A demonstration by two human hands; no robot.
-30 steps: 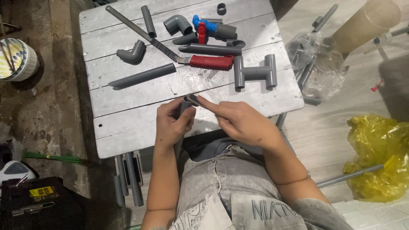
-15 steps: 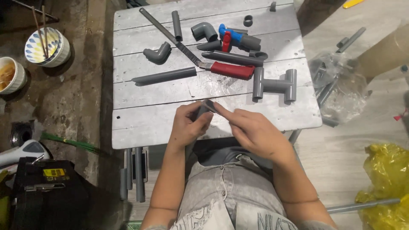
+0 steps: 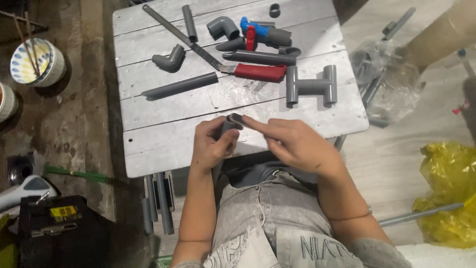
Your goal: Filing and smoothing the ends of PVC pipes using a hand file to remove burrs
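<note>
While clasped upright in the left hand (image 3: 212, 145) at the near bench (image 3: 148, 154) edge, short grey pipe piece (image 3: 229, 126), open end up; just to its right, right hand (image 3: 292, 144), forefinger extended, touching the pipe's rim, holding nothing visible.

pipe piece (image 3: 232, 123) mostly hidden by left hand (image 3: 212, 145); bowl (image 3: 5, 101) cut off at left edge.
</note>
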